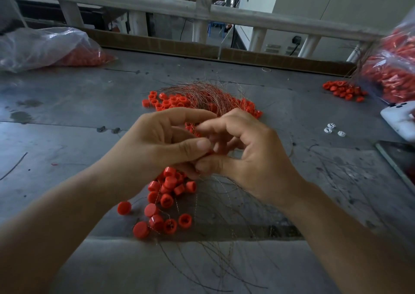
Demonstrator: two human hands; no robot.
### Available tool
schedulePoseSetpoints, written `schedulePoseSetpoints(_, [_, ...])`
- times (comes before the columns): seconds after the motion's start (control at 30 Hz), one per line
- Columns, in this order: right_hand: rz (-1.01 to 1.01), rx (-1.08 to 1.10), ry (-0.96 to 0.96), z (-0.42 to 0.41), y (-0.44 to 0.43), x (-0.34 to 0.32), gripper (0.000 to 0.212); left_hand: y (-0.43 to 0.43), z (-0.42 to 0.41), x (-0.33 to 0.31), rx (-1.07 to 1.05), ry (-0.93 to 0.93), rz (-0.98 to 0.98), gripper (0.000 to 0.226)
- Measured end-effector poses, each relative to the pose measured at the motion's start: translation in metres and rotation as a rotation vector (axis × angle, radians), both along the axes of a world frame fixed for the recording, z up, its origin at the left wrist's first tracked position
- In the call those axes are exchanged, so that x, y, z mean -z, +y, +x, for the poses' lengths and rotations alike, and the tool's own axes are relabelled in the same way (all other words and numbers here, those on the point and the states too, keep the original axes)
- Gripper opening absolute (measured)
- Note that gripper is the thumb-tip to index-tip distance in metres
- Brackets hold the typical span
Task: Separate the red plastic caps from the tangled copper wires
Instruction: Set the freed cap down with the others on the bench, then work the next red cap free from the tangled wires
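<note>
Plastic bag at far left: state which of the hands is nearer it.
Left. The left hand is down-right of the plastic bag; the right hand lies farther right.

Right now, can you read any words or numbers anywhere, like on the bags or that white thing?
None: there are no words, numbers, brands or signs to read in this view.
The left bag and right bag are clear plastic with no print showing.
The white device shows only lenses, no logo.
The red caps look plain.
</note>
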State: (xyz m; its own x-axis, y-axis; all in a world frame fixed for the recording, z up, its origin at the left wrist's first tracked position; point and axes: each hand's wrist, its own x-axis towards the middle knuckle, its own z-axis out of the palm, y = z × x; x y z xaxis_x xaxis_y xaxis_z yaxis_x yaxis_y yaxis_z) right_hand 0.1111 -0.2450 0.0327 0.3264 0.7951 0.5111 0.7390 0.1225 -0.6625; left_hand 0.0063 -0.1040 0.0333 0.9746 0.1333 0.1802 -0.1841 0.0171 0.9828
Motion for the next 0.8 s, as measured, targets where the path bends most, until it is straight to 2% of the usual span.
schedulePoseSetpoints(0.07, [-0.087,-0.021,0.127,0.002,-0.001,-0.001,0.039,0.004,0.001,-0.001,-0.001,-0.013,-0.067,0.050])
schedulePoseSetpoints(0.17, [-0.158,-0.037,0.227,0.003,-0.001,-0.001,0.022,0.009,0.002,-0.002,0.025,-0.053,-0.235,0.045])
schedulePoseSetpoints(0.27, [-0.086,0.025,0.250,0.004,-0.002,-0.002,0.011,0.010,0.001,-0.004,0.053,-0.074,-0.285,0.043])
schedulePoseSetpoints(0.53, [-0.092,0.198,0.073,0.009,-0.005,-0.006,0.007,0.009,0.004,-0.003,-0.181,0.022,-0.150,0.011])
schedulePoseSetpoints(0.8, [-0.100,0.230,-0.004,0.012,-0.004,-0.005,0.007,0.014,0.004,-0.005,-0.269,0.067,-0.076,0.019])
